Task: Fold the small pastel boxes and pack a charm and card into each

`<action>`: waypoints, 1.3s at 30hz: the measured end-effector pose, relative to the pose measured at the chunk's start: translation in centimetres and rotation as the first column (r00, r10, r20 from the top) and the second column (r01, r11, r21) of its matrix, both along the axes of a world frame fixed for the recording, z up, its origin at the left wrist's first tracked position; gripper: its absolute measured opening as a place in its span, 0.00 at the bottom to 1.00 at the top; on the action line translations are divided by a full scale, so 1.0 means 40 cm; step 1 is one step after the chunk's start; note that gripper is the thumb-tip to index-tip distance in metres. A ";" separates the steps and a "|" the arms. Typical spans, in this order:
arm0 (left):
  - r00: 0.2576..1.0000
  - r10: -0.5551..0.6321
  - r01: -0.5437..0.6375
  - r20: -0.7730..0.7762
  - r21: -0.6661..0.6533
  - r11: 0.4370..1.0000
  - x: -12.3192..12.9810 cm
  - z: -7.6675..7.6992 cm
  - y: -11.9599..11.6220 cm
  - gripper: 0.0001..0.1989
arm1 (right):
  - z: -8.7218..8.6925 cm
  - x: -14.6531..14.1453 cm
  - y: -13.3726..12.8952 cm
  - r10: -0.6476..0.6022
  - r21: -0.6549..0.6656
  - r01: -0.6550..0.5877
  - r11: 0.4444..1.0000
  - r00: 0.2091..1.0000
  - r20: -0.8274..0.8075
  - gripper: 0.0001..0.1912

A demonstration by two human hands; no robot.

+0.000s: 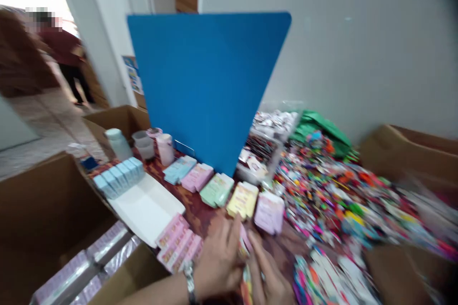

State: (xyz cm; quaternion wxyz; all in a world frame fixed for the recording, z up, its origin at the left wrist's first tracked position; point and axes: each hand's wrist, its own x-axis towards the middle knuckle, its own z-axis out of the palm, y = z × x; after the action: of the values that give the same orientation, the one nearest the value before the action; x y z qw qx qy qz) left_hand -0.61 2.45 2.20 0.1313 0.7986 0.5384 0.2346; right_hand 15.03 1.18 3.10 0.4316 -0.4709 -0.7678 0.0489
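My left hand (221, 251), with a metal band at the wrist, and my right hand (269, 276) meet low in the centre. Between their fingertips they grip a small pink box (244, 243), blurred and partly covered. A multicoloured item (246, 282) shows below it, between the hands; its kind is unclear. Just beyond my fingers lie flat cardboard cartons in stacks: yellow (243, 199), lilac (269, 212), green (216, 189), pink (197, 177) and blue (179, 169). Left of my left hand, filled pink boxes (179, 248) stand in a row beside a white tray (146, 209).
Light blue boxes (119, 176) line the tray's far end. A blue panel (211, 90) rises behind the cartons. Many small colourful items (332, 200) are heaped at right. Open cardboard boxes (46, 200) flank the table, with cups (145, 145) behind. A person (64, 50) stands far left.
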 end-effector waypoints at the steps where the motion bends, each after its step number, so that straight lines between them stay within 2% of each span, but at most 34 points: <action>1: 1.000 0.014 -0.014 0.004 0.017 1.000 -0.005 0.014 -0.003 0.56 | 0.005 -0.006 -0.010 -0.007 0.014 0.008 1.000 1.000 -0.014 0.24; 3: 1.000 0.002 -0.002 0.000 0.038 0.999 -0.011 0.033 0.000 0.54 | 0.021 -0.018 -0.022 -0.024 -0.083 0.022 0.996 0.999 -0.022 0.26; 6: 0.999 -0.021 0.024 -0.043 0.072 0.997 -0.009 0.040 0.002 0.52 | 0.042 -0.026 -0.029 -0.034 -0.124 0.030 0.992 0.999 -0.033 0.28; 11: 0.989 -0.025 0.049 -0.146 0.164 0.985 -0.004 0.037 -0.005 0.51 | 0.026 -0.019 -0.043 0.034 0.001 -0.034 0.999 0.998 0.044 0.34; 14: 0.982 -0.029 0.061 -0.185 0.170 0.984 -0.007 0.037 -0.005 0.50 | 0.013 -0.015 -0.046 0.063 0.043 -0.068 0.997 0.993 0.096 0.34; 19: 0.971 -0.084 0.132 -0.223 0.210 0.969 0.003 0.033 -0.010 0.46 | 0.027 -0.015 -0.041 0.013 -0.123 -0.013 0.992 1.000 0.006 0.33; 23: 0.972 -0.115 0.161 -0.207 0.221 0.962 0.016 0.039 -0.012 0.45 | 0.035 -0.015 -0.033 0.061 -0.181 -0.068 0.981 0.997 -0.048 0.28; 25: 0.966 -0.118 0.173 -0.231 0.233 0.957 0.015 0.048 -0.008 0.44 | 0.030 -0.002 -0.025 0.038 -0.250 -0.073 0.966 0.989 -0.140 0.26; 26: 0.965 -0.112 0.175 -0.237 0.263 0.949 0.013 0.052 -0.006 0.44 | 0.024 0.007 -0.020 -0.015 -0.302 -0.053 0.952 0.976 -0.217 0.24; 28: 0.980 -0.093 0.153 -0.174 0.373 0.915 0.009 0.057 0.000 0.46 | 0.009 0.021 -0.013 -0.186 -0.409 -0.007 0.912 0.883 -0.431 0.23; 30: 0.993 -0.114 0.093 0.025 0.431 0.898 0.010 0.054 0.001 0.52 | -0.008 0.021 -0.014 -0.328 -0.504 -0.059 0.862 0.693 -0.642 0.24; 32: 0.946 -0.184 0.104 0.267 0.285 0.953 0.018 0.045 -0.004 0.54 | -0.022 0.006 -0.028 -0.367 -0.547 -0.223 0.807 0.537 -0.759 0.25; 33: 0.907 -0.217 0.170 0.362 0.158 0.973 0.023 0.039 -0.008 0.52 | -0.026 -0.001 -0.039 -0.361 -0.553 -0.300 0.777 0.508 -0.782 0.25; 34: 0.872 -0.238 0.245 0.428 0.039 0.969 0.027 0.033 -0.012 0.48 | -0.028 -0.003 -0.051 -0.338 -0.561 -0.357 0.747 0.522 -0.783 0.25; 35: 0.849 -0.250 0.306 0.465 -0.048 0.951 0.029 0.028 -0.015 0.43 | -0.028 0.003 -0.064 -0.303 -0.576 -0.380 0.724 0.575 -0.760 0.24; 36: 0.840 -0.253 0.337 0.479 -0.097 0.937 0.029 0.023 -0.017 0.39 | -0.027 0.021 -0.075 -0.257 -0.598 -0.360 0.716 0.661 -0.705 0.24; 38: 0.849 -0.236 0.324 0.473 -0.113 0.939 0.023 0.019 -0.015 0.34 | -0.023 0.088 -0.091 -0.140 -0.646 -0.236 0.726 0.869 -0.474 0.23; 39: 0.858 -0.217 0.300 0.466 -0.111 0.948 0.018 0.019 -0.013 0.32 | -0.025 0.133 -0.095 -0.088 -0.647 -0.129 0.751 0.952 -0.292 0.22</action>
State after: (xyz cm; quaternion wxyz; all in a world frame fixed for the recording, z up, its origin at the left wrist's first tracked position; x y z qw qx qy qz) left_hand 0.11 1.94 2.95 0.3536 0.7729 0.4001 0.3429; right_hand 20.34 -2.61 2.12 0.3501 -0.5709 -0.6302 0.3929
